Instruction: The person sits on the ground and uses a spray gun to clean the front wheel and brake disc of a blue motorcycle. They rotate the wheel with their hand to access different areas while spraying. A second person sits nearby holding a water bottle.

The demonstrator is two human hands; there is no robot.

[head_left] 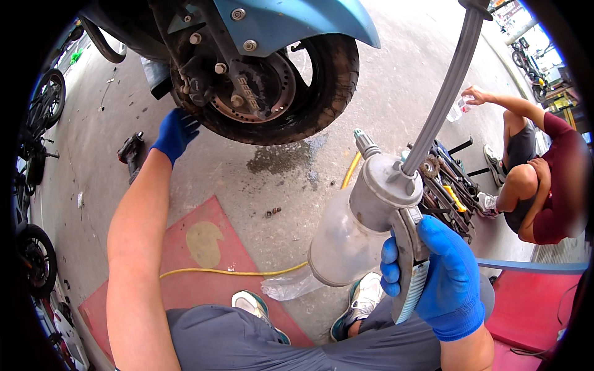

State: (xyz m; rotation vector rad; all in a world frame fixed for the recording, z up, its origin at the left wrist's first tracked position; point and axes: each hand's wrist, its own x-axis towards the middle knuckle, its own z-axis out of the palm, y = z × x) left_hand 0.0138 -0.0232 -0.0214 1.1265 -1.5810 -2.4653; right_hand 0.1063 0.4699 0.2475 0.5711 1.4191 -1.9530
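In my blue-gloved right hand (450, 281) is the handle of a translucent grey pump sprayer (349, 232), with the fingers wrapped round the grip. The sprayer hangs tilted above my knees, its nozzle (366, 143) toward the wheel and its long pump handle (448, 86) rising to the upper right. My left hand (175, 135), also in a blue glove, is at the lower left of the scooter's tyre (334, 93), fingers stretched out; whether it touches the rubber I cannot tell. Above it are the brake disc (281, 93), the caliper (250, 93) and a blue fender (303, 21).
A dark power tool (131, 151) lies left of my left hand. Hand tools (442, 179) are heaped at right, near a seated person (557, 179) holding a clear bottle (456, 110). Below are a red mat (204, 247), yellow hose (232, 272) and plastic bag (288, 286). Motorcycles (37, 260) line the left.
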